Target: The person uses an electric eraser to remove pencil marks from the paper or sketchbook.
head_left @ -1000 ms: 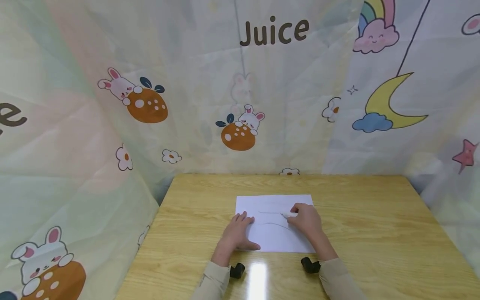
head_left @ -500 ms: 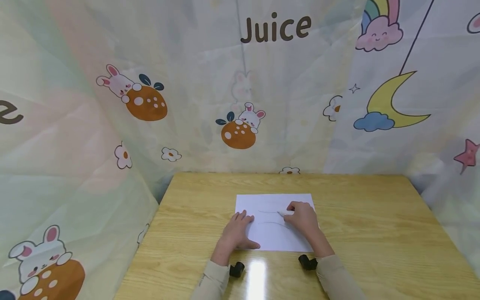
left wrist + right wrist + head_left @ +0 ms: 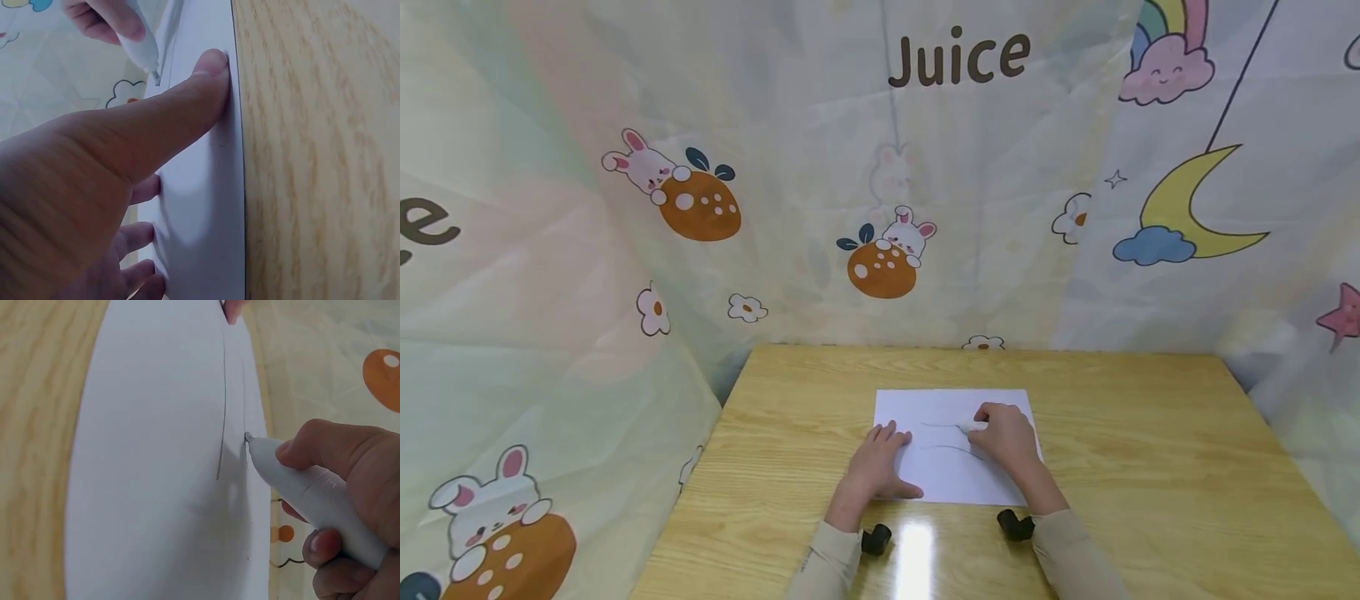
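Observation:
A white sheet of paper (image 3: 940, 487) lies on the wooden table and bears two thin grey lines, the nearer one curved. My right hand (image 3: 1009, 437) pinches a thick white pen-shaped tool (image 3: 325, 497) between thumb and fingers. Its short grey tip meets the farther line in the right wrist view; its exact kind is not clear. Spread over the left part of the sheet, my left hand (image 3: 874, 465) presses it with straight fingers. In the left wrist view the left thumb (image 3: 181, 106) lies near the paper's edge, and the tool (image 3: 140, 47) shows beyond it.
The wooden table (image 3: 1150, 467) extends around the paper. A printed fabric backdrop (image 3: 805, 208) hangs behind and at both sides. Black wrist-worn pieces, one left (image 3: 876, 540) and one right (image 3: 1015, 526), sit by the beige sleeves.
My right hand has moved slightly left along the farther line with the tool, then barely moved. The left hand keeps its place on the paper. The head view has shifted a little.

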### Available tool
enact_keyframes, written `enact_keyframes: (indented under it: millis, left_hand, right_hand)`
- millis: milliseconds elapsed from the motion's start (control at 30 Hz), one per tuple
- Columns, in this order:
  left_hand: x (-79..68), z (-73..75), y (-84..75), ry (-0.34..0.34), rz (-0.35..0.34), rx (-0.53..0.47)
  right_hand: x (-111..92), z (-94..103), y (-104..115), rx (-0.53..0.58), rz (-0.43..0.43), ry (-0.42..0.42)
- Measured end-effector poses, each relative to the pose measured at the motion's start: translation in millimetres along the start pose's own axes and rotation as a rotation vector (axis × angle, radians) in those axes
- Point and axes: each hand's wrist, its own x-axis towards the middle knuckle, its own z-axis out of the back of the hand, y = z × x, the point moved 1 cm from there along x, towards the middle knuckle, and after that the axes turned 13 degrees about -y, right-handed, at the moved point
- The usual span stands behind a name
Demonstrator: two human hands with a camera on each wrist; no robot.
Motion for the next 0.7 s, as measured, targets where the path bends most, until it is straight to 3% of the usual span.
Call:
enact_keyframes:
  millis: [533, 700]
  left_hand:
    - [5.0, -3.2, -4.5, 0.003, -0.035, -0.010]
    - [2.1, -3.9, -2.1, 0.004, 0.001, -0.008]
  right_hand:
    - [-4.3, 3.7, -5.4, -0.011, -0.021, -0.004]
    - [-4.4, 1.0, -0.1, 0.009, 0.009, -0.005]
